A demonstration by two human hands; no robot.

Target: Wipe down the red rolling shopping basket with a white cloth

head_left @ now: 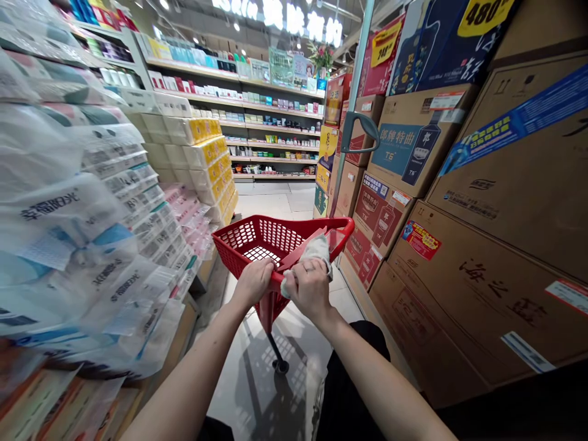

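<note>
A red plastic shopping cart [234, 245] with a lattice basket stands tilted in front of me in the aisle. My left hand [254, 280] is closed around the left part of its red handle. With my right hand [309, 286] I press a pale, greyish-white cloth [318, 248] against the right part of the handle, the fingers curled over it. The cloth sticks up past my knuckles. Through the holes of the basket the floor shows. Below, a black caster wheel [280, 366] rests on the tiles.
Plastic-wrapped tissue packs [68, 245] are stacked high on the left, with yellow-ended packs [206, 159] beyond. Brown cartons [459, 282] wall the right side. A metal pole with a grey handle [361, 131] rises ahead. Stocked shelves [275, 128] cross the far end of the tiled aisle.
</note>
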